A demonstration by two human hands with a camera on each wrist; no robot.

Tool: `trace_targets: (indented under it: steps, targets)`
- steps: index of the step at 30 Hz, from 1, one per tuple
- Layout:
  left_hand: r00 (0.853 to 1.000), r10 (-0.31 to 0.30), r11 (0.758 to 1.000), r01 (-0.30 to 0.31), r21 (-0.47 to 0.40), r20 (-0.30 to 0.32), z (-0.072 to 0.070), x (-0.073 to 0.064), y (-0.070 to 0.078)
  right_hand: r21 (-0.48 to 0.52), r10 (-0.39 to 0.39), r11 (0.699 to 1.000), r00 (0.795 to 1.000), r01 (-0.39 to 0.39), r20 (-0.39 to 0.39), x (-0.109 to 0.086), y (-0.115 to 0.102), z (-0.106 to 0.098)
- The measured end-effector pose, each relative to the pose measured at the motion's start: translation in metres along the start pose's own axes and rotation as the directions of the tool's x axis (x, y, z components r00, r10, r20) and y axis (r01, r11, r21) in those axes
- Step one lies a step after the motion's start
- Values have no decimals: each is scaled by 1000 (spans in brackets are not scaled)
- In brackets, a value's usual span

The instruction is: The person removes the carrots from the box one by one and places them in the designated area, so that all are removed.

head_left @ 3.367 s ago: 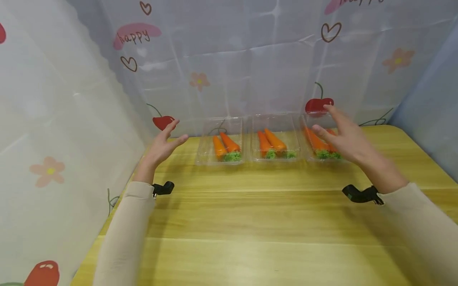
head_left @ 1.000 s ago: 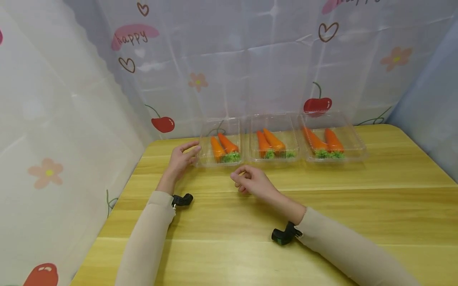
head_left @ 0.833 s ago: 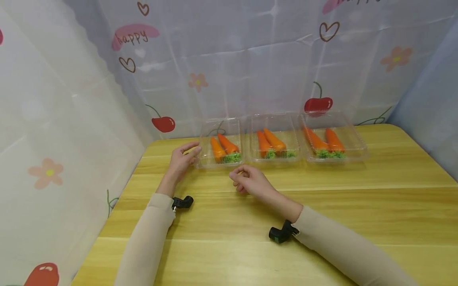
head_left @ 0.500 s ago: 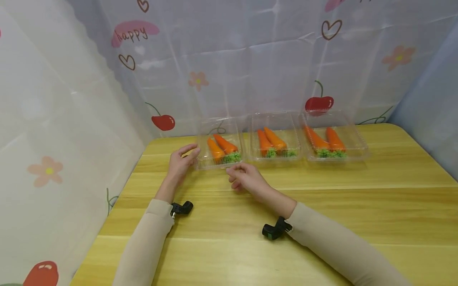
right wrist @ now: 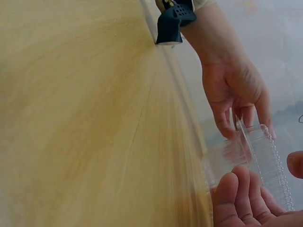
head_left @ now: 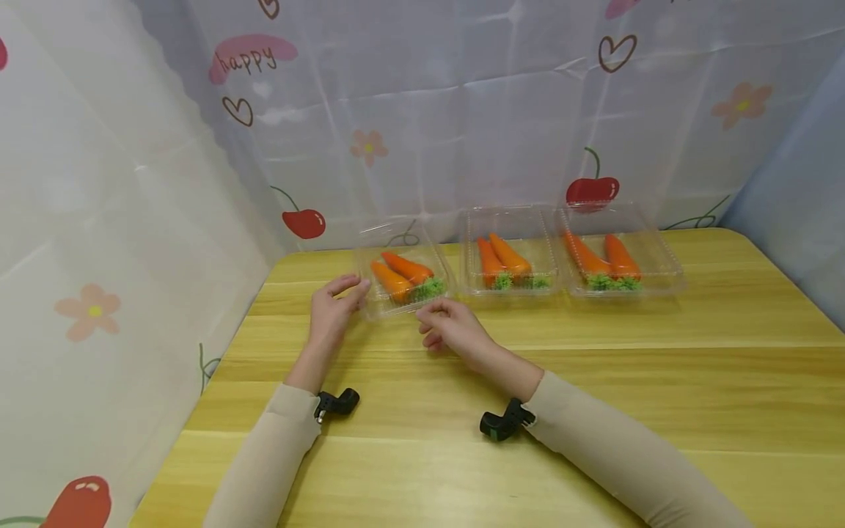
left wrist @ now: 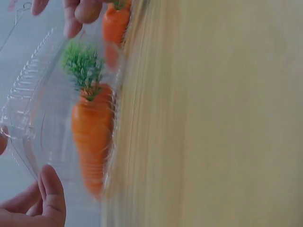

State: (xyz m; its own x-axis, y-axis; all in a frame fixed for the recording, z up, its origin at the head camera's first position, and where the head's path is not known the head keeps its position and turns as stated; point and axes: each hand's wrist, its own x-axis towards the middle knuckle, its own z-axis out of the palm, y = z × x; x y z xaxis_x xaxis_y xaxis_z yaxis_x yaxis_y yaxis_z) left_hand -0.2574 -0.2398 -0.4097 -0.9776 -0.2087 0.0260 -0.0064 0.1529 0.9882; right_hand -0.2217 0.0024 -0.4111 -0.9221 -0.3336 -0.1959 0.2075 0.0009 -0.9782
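The leftmost clear plastic clamshell box (head_left: 403, 308) stands askew on the table, holding two orange carrots (head_left: 394, 282) with green tops. By its left side, my left hand (head_left: 330, 312) pinches the box's clear edge; the right wrist view also shows the left hand (right wrist: 232, 87) on this edge. Near the front right corner is my right hand (head_left: 455, 334), its fingers curled. The left wrist view catches right-hand fingers (left wrist: 83, 12) close to the rim, but whether they pinch it is unclear. Carrot (left wrist: 90, 137) and greens show through the plastic.
Two more clear boxes, the middle one (head_left: 508, 292) and the right one (head_left: 660, 282), stand beside it, each with two carrots. A cherry-print curtain (head_left: 449, 154) hangs behind the wooden table (head_left: 422, 469). Both wrists wear black cameras (head_left: 505, 423).
Both hands, earlier raised and apart, have come down to the leftmost box. Its front left corner has swung toward me with my left hand; the right hand has edged left to the box.
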Motion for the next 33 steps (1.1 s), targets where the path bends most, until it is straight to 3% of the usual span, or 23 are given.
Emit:
trace_targets:
  steps: [8, 15, 21, 26, 33]
  targets:
    - [997, -28, 1000, 28, -2, -68, 5, -23, 6, 24, 24, 999, 999, -23, -22, 1, 0, 0]
    - [993, 6, 1000, -3, 25, -116, 11, -40, 6, 73, 63, 995, 998, -64, 21, 1, 4, 6]
    - [986, 37, 999, -34, 25, -161, 19, -51, 4, 171, 111, 978, 992, -120, 60, 6, 7, 16]
    - [984, 38, 999, -39, -1, -174, 24, -56, 2, 240, 126, 961, 990, -137, 62, 9, 10, 26]
    - [981, 29, 998, -39, -48, -194, 23, -56, 3, 234, 119, 964, 992, -128, 53, 12, 12, 34]
